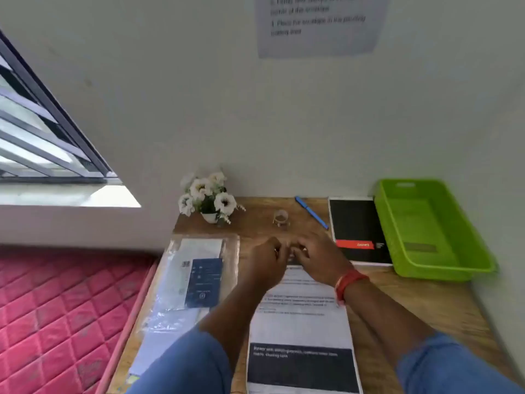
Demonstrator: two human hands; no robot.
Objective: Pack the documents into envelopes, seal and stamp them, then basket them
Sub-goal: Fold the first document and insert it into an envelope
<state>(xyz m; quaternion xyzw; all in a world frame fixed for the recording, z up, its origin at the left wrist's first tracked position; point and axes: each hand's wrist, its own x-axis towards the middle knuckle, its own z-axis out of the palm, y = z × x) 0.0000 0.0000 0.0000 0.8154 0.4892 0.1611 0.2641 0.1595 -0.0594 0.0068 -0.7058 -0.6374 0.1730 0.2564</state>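
A printed document [301,328] with a dark band near its bottom lies lengthwise on the wooden desk [412,302] in front of me. My left hand [265,261] and my right hand [318,258] meet at its far edge, fingers curled down onto the paper there; blur hides the exact grip. A clear plastic pack of envelopes [187,282] with a blue label lies to the left. The green basket [426,228] stands at the back right, holding what looks like one flat envelope.
A small tape roll [280,216], a blue pen [311,212] and a black notebook [359,231] lie at the back of the desk. A flower pot [208,199] stands back left. A pink mattress [65,314] is beside the desk's left edge.
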